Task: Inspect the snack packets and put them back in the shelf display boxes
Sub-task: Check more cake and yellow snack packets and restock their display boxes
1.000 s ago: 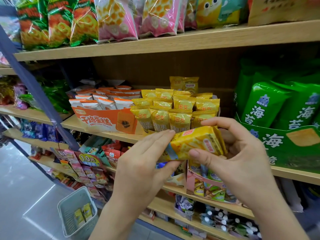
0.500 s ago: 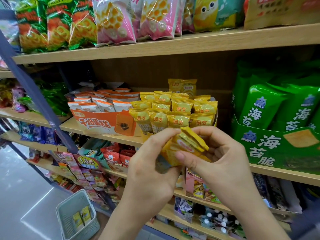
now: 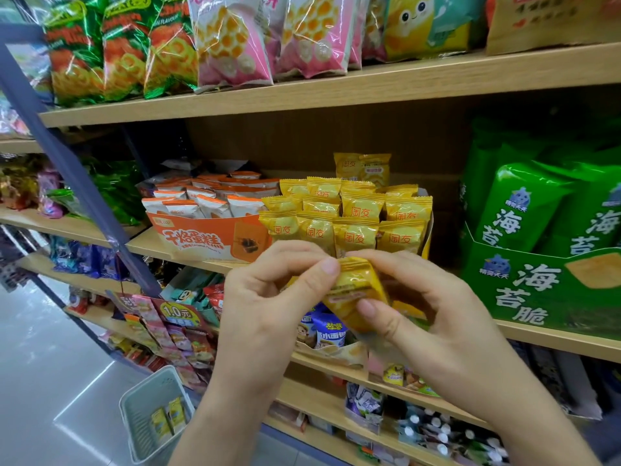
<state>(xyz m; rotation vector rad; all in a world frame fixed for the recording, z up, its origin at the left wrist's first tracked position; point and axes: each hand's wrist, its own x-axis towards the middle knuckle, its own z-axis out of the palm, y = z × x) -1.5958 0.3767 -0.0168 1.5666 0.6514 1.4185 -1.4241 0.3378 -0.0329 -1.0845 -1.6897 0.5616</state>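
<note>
Left grip and right grip both pinch 1 packet. The box looks full; forcing it in could topple front packets off the shelf.

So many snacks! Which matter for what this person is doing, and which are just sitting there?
In the job: yellow packet, pinched by left hand and right hand; matching yellow packets in their display box; floor basket holding two more.
Just there: green seaweed bags; orange cake box; pink bags up top.
</note>
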